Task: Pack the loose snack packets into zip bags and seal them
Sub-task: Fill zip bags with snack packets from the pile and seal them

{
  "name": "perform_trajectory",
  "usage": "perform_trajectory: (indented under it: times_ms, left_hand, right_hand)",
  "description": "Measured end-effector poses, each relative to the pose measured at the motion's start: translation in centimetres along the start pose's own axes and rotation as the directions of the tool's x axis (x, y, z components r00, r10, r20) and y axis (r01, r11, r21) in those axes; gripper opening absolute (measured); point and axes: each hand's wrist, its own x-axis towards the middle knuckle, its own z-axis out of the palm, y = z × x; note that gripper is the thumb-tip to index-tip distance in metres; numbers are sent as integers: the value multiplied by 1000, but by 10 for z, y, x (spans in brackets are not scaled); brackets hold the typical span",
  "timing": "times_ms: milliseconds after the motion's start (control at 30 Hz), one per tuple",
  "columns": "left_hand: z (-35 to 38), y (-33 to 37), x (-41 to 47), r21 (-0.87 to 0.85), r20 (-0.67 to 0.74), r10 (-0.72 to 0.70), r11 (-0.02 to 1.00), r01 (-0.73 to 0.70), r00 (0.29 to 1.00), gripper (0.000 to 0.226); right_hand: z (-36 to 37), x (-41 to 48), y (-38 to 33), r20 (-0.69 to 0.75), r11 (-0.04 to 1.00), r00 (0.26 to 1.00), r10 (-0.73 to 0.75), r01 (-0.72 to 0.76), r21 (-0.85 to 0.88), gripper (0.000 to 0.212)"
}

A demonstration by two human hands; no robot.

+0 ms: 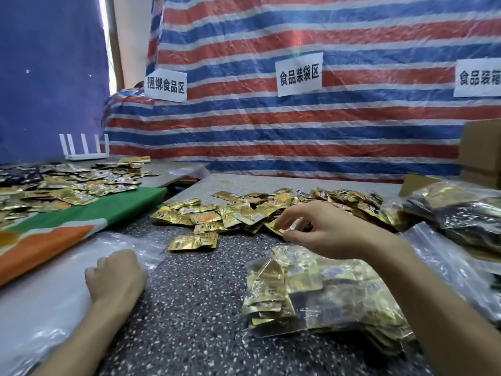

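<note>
Loose gold snack packets [238, 210] lie heaped across the middle of the speckled table [189, 308]. My right hand [325, 229] reaches into the heap's near edge, where thumb and fingers pinch one gold packet [273, 228]. Under my right forearm lies a clear zip bag [311, 294] stuffed with gold packets. A pair of packets [193, 241] lies apart in front of the heap. My left hand [115, 275] is curled in a fist and rests on a stack of empty clear zip bags [48, 289] at the left; nothing shows in its grip.
More filled bags [461, 213] and clear bags [444, 256] pile up at the right, beside cardboard boxes [479, 147]. The left table holds more gold packets [67, 185] on a green and orange cloth [81, 221], with a white router [84, 151] behind. A striped tarp [298, 126] closes the back.
</note>
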Motion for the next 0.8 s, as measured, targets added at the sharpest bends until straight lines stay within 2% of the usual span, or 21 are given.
perform_trajectory:
  times_ms: [100, 167, 233, 333, 367, 433, 467, 533, 600, 667, 733, 800]
  left_hand:
    - [6, 6, 0, 50, 96, 5, 999, -10, 995, 31]
    - [9, 5, 1, 10, 85, 4, 1000, -5, 996, 25]
    - [9, 4, 2, -81, 2, -12, 997, 12, 1000, 14]
    - [-2, 8, 0, -215, -155, -48, 977, 14, 987, 20]
    - [-8, 11, -1, -271, -223, -47, 963, -16, 974, 21]
    - [-21, 24, -11, -410, -353, 14, 896, -168, 936, 19]
    - [-29, 34, -19, -492, -402, 67, 826, -277, 913, 15]
    - [-46, 61, -39, -664, -451, 160, 597, -450, 878, 10]
    - [-61, 93, -62, -815, -438, 228, 307, -491, 869, 12]
    - [-72, 125, -82, -871, -436, 300, 95, -481, 849, 18]
    - [-78, 152, -99, -864, -466, 400, -13, -503, 789, 19]
    - [-77, 171, -110, -838, -496, 514, -73, -541, 700, 14]
  right_hand:
    - [0, -2, -1, 22, 1000, 1000, 10, -10, -2, 16]
    - [-1, -3, -1, 23, 1000, 1000, 16, -16, 2, 18]
    - [-4, -4, -2, 13, 1000, 1000, 13, -13, -5, 19]
    - [-7, -4, -4, -22, 1000, 1000, 14, -14, -4, 18]
    - [-7, -4, -5, -50, 1000, 999, 14, -14, -2, 18]
    - [-9, -3, -7, -130, 999, 991, 20, -16, 29, 20]
    - [-9, -2, -8, -167, 997, 985, 38, -25, 75, 25]
    - [-11, -2, -12, -188, 963, 974, 126, -74, 259, 37]
    - [-14, -4, -17, -140, 875, 964, 225, -137, 464, 56]
    - [-18, -6, -20, -88, 786, 952, 294, -189, 588, 74]
    - [-22, -7, -21, -62, 735, 934, 353, -235, 636, 79]
    - [-25, -9, -19, -68, 728, 915, 397, -270, 630, 70]
